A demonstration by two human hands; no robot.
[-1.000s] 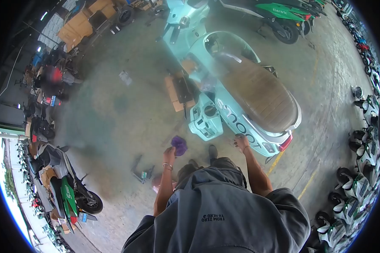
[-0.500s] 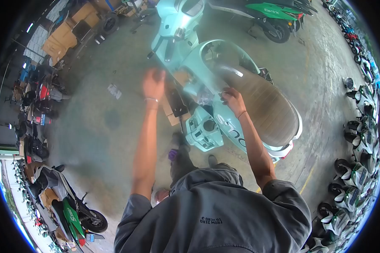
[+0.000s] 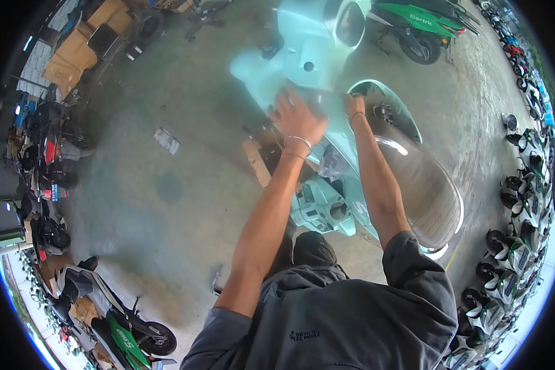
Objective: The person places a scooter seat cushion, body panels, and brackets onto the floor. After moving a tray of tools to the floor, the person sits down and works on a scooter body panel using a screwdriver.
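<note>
A mint-green scooter (image 3: pixel 308 46) stands in front of me, its front part at the top of the view and its brown seat (image 3: pixel 419 191) at the right. My left hand (image 3: pixel 297 116) lies over the green front bodywork with its fingers spread. Beside the seat's front end, my right hand (image 3: pixel 354 106) is closed at the bodywork, and what it grips is too small to make out. A loose mint-green panel (image 3: pixel 324 206) rests low beside the scooter, below a clear plastic bag (image 3: pixel 332 163).
Cardboard (image 3: pixel 256 161) lies on the floor left of the scooter, and a paper sheet (image 3: pixel 166 140) further left. A green and black scooter (image 3: pixel 126 336) stands at the lower left, another (image 3: pixel 419 21) at the top right. Rows of scooters (image 3: pixel 515 246) line the right side.
Both hands have moved forward to the scooter's front bodywork. My left hand has come in from the left and spread over it; my right hand has closed. The purple item has gone from view.
</note>
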